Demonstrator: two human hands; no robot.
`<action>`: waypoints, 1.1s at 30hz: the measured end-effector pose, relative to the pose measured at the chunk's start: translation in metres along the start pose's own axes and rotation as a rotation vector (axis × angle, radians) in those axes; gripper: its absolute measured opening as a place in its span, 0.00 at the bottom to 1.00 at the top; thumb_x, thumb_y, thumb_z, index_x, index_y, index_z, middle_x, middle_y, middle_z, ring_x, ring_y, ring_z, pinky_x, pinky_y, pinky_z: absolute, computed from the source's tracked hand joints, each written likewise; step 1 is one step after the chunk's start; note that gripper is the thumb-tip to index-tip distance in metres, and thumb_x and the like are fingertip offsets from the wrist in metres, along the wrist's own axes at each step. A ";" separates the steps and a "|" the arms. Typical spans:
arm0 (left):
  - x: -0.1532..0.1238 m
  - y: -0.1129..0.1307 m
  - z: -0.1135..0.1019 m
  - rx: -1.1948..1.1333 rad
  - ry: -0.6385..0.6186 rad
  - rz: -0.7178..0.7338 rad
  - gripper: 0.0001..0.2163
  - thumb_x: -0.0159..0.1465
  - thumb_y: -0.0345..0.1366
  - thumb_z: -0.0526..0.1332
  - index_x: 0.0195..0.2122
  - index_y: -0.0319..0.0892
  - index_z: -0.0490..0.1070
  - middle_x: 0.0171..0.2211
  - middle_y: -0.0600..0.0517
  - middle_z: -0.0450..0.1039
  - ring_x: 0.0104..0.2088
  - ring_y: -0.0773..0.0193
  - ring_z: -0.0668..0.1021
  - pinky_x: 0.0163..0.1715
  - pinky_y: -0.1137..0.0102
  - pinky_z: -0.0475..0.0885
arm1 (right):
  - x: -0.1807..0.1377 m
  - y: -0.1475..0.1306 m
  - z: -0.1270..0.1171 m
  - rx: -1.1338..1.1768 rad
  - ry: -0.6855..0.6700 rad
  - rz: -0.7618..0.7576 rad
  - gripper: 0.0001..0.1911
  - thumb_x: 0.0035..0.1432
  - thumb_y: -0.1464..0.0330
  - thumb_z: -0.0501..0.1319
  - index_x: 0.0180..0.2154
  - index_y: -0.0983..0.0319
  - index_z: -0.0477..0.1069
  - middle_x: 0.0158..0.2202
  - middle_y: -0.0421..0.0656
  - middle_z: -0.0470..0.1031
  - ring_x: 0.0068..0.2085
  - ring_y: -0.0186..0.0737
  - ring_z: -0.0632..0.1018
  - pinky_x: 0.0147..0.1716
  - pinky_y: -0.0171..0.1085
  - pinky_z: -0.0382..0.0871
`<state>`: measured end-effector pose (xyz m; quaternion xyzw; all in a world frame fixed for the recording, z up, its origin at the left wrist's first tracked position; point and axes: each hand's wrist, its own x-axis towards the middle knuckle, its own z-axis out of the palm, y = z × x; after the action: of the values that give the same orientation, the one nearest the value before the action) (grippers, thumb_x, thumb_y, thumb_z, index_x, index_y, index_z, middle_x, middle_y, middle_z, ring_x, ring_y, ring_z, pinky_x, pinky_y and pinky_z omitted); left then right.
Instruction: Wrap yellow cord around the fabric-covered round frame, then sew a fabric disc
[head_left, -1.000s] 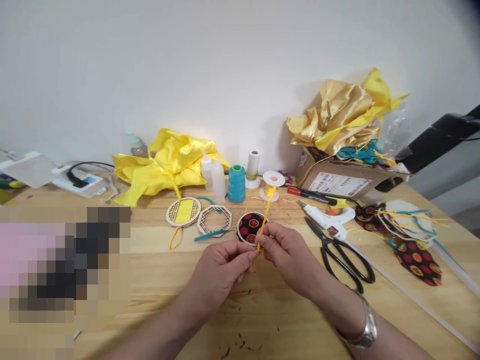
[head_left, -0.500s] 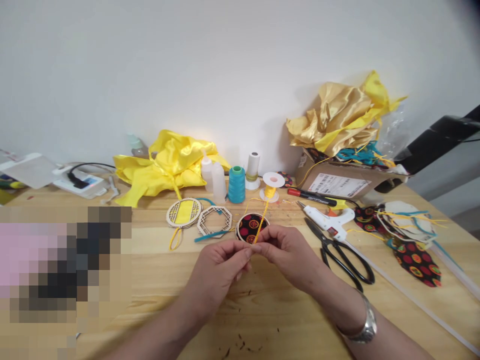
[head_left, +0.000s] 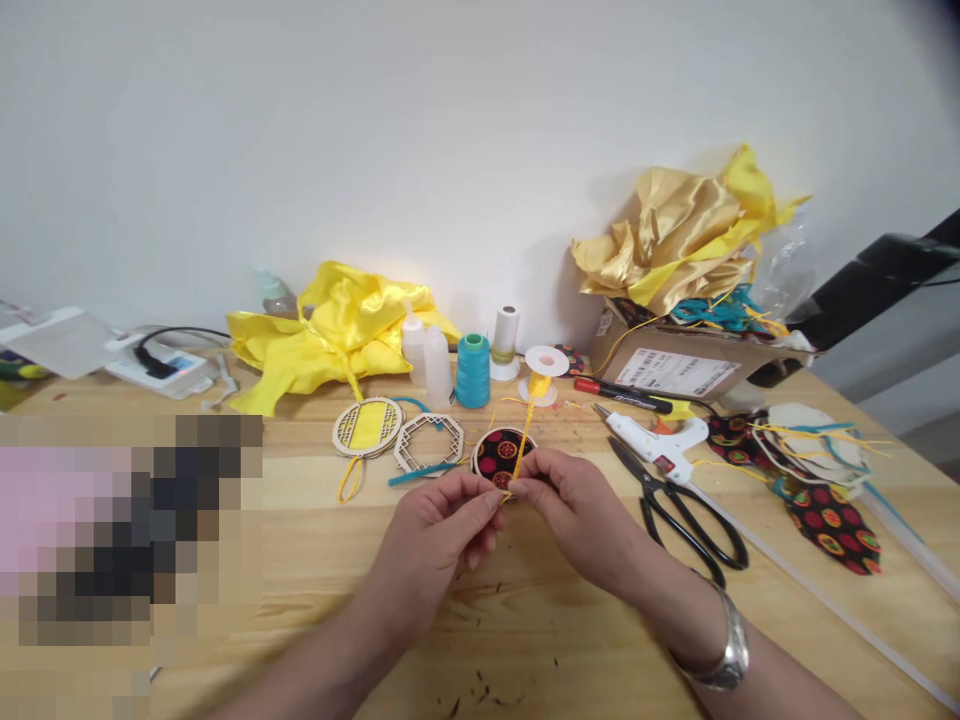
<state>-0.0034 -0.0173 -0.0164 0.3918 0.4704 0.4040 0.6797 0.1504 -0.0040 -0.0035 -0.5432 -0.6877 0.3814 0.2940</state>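
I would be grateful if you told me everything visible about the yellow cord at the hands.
The yellow cord looks thin and twisted or braided, like textile. It runs nearly straight from the white spool, crossing in front of the patterned disc in this view. The right hand pinches it low down; its lower end, partly hidden, meets the left hand.

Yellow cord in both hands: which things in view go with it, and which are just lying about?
Likely in the job:
- yellow cord, pinched by left hand and right hand
- white spool, where the cord leads

Apparently lying about:
- black scissors
- glue gun
- red-capped marker
- teal thread cone
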 end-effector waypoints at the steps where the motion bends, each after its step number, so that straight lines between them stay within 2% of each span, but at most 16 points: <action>1: 0.000 0.000 0.000 0.002 0.001 0.016 0.06 0.56 0.36 0.62 0.27 0.39 0.69 0.20 0.56 0.68 0.19 0.74 0.66 0.17 0.78 0.57 | 0.000 0.000 0.000 -0.004 0.005 0.001 0.08 0.56 0.71 0.55 0.24 0.62 0.63 0.23 0.37 0.66 0.27 0.32 0.65 0.27 0.32 0.58; 7: -0.002 -0.003 -0.001 0.239 0.014 0.154 0.04 0.55 0.33 0.62 0.25 0.40 0.70 0.22 0.57 0.67 0.23 0.72 0.67 0.24 0.76 0.61 | 0.000 0.000 0.000 -0.002 0.023 0.004 0.08 0.55 0.71 0.55 0.24 0.62 0.63 0.23 0.37 0.66 0.26 0.32 0.65 0.26 0.32 0.57; 13: -0.002 -0.010 -0.003 0.629 0.045 0.526 0.05 0.57 0.29 0.59 0.28 0.42 0.73 0.31 0.52 0.71 0.34 0.65 0.72 0.36 0.72 0.66 | -0.002 0.000 0.003 0.071 0.021 0.005 0.07 0.55 0.71 0.56 0.25 0.62 0.64 0.22 0.36 0.65 0.26 0.31 0.65 0.25 0.31 0.57; 17: -0.004 -0.013 -0.003 0.817 0.029 0.715 0.07 0.60 0.27 0.57 0.33 0.44 0.74 0.31 0.51 0.69 0.34 0.66 0.72 0.35 0.72 0.67 | -0.004 0.001 0.009 0.092 0.044 0.008 0.06 0.55 0.71 0.55 0.26 0.62 0.64 0.23 0.37 0.67 0.26 0.31 0.66 0.25 0.31 0.58; 21: -0.003 -0.016 -0.002 0.897 0.011 0.813 0.09 0.60 0.26 0.56 0.36 0.44 0.73 0.31 0.51 0.69 0.34 0.66 0.71 0.34 0.72 0.67 | -0.005 0.002 0.012 0.082 0.058 -0.026 0.05 0.55 0.73 0.55 0.26 0.62 0.64 0.24 0.36 0.68 0.27 0.31 0.66 0.26 0.31 0.59; 26: -0.009 -0.012 -0.002 0.861 -0.013 0.741 0.07 0.60 0.27 0.56 0.35 0.43 0.71 0.31 0.52 0.68 0.33 0.66 0.70 0.33 0.72 0.66 | -0.005 0.001 0.010 0.059 0.054 -0.052 0.05 0.55 0.74 0.55 0.27 0.62 0.63 0.25 0.37 0.68 0.27 0.32 0.66 0.26 0.31 0.60; 29: -0.012 -0.007 -0.001 0.709 -0.030 0.587 0.03 0.61 0.31 0.56 0.32 0.43 0.67 0.28 0.54 0.65 0.29 0.67 0.68 0.30 0.72 0.65 | -0.004 0.000 0.008 0.046 0.052 -0.051 0.05 0.55 0.74 0.55 0.27 0.62 0.64 0.24 0.37 0.68 0.27 0.32 0.67 0.27 0.32 0.60; 33: -0.009 -0.004 0.001 0.401 0.050 0.353 0.04 0.61 0.36 0.55 0.35 0.44 0.66 0.28 0.56 0.68 0.29 0.68 0.70 0.29 0.74 0.66 | -0.004 -0.001 0.006 0.023 0.060 -0.055 0.05 0.54 0.74 0.56 0.27 0.62 0.64 0.25 0.37 0.68 0.27 0.32 0.67 0.27 0.32 0.60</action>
<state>-0.0041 -0.0270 -0.0170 0.5844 0.4821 0.4246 0.4958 0.1459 -0.0093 -0.0063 -0.5318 -0.6891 0.3645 0.3309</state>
